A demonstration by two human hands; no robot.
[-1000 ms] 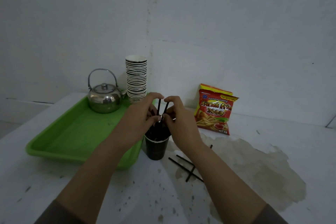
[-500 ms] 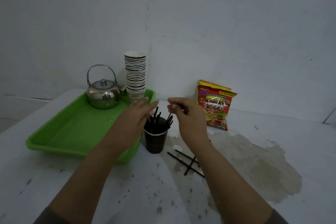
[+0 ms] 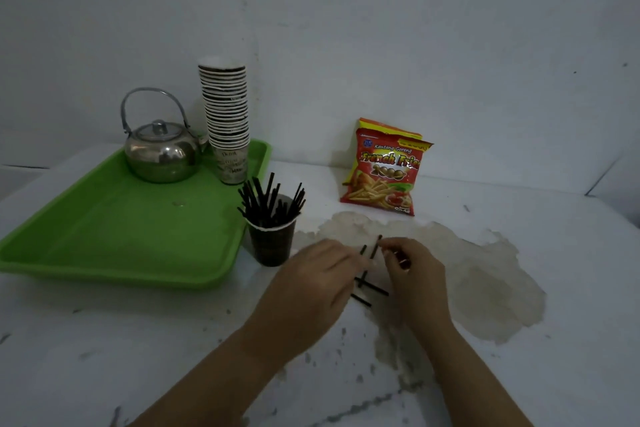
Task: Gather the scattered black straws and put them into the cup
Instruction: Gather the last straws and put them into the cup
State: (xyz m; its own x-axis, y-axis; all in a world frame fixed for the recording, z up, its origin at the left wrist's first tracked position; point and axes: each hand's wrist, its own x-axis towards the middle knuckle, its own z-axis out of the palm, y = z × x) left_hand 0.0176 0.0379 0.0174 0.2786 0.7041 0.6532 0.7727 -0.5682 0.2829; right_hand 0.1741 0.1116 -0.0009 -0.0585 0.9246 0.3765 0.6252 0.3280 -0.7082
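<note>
A dark paper cup point(image 3: 272, 248) stands on the white table beside the tray, with several black straws point(image 3: 268, 199) sticking up out of it. A few loose black straws point(image 3: 373, 288) lie crossed on the table to the cup's right, between my hands. My left hand point(image 3: 311, 282) reaches over them with its fingers nearly straight, and one straw end point(image 3: 363, 249) pokes out past its fingertips. My right hand point(image 3: 414, 270) has curled fingers and pinches the far end of a slanted straw point(image 3: 375, 248).
A green tray point(image 3: 104, 236) at the left holds a steel kettle point(image 3: 161, 152) and a tall stack of paper cups point(image 3: 227, 121). A red snack bag point(image 3: 386, 170) leans on the wall. A brownish stain point(image 3: 485, 270) spreads across the table at the right.
Both hands have let go of the straws in the cup and come down to the right, onto the loose straws on the table. The view has tilted down.
</note>
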